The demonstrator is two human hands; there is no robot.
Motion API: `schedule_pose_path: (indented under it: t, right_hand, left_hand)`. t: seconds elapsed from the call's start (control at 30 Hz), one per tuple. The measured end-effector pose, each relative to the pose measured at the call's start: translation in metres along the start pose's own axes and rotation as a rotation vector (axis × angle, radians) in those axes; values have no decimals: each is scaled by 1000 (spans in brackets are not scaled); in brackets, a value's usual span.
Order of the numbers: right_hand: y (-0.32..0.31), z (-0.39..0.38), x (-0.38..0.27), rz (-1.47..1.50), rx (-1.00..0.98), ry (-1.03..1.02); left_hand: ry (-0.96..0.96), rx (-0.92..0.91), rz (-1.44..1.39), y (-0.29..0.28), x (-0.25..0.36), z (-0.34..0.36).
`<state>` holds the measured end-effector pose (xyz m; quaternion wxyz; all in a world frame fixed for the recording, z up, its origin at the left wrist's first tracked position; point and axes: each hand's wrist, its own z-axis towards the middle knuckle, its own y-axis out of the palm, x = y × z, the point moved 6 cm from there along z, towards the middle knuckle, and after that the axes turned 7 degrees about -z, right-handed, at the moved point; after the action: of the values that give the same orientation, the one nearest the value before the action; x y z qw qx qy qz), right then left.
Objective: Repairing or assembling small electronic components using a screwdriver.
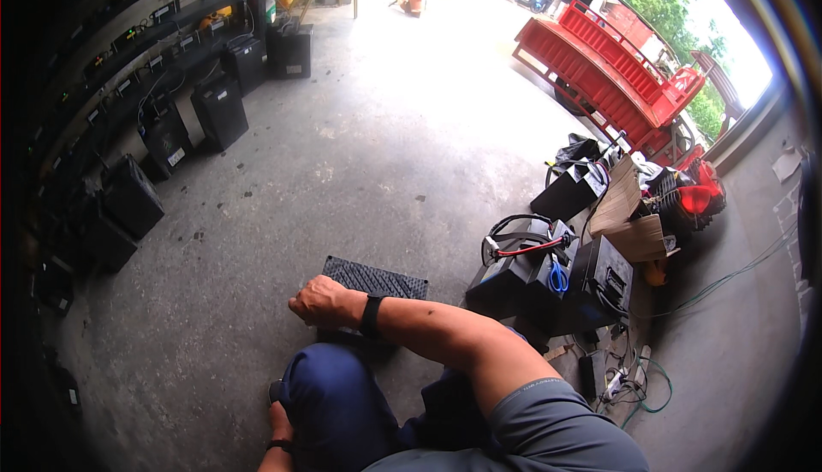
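Panel (383, 278) is black, rectangular, with diagonal ridges across its face; it's on the floor (257, 241) just ahead of the knees, partly behind the right forearm. Right hand (325, 301) is curled at its left end, grip hidden; left hand (280, 421) is low by the knee, can't tell its state.

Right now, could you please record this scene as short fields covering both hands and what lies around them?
Right hand: curled, at the black textured box; grip unclear
Left hand: low, beside the blue trouser leg; fingers mostly hidden
Right side: blue-handled scissors among black cases, cardboard beyond
Left side: black boxes in a row
Far right: red cart
Floor: grey, with dark marks
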<state>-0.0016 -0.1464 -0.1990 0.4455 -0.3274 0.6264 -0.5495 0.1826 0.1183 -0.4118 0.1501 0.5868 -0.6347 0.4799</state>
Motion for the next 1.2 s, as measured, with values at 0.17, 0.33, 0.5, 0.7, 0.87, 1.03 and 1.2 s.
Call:
schedule_pose_path:
  t: [0.17,0.33,0.5,0.7,0.87,1.03,1.2]
  right_hand:
    - [0,1,1,-5,-40,37]
    - [2,1,2,-7,-43,24]
    - [2,2,4,16,-44,54]
    - [7,-1,5,18,-20,63]
    - [4,-7,2,21,-94,100]
    - [-5,-6,2,60,-162,193]
    - [7,-4,6,98,-131,132]
  left_hand:
    - [-3,0,2,0,-1,0]
    - [-4,-5,4,1,-1,2]
    - [-6,-8,7,0,-5,1]
    - [10,-10,8,0,-14,2]
    - [10,-15,11,-1,-19,2]
    - [1,-15,11,1,-18,4]
    - [-7,-22,12,3,-14,6]
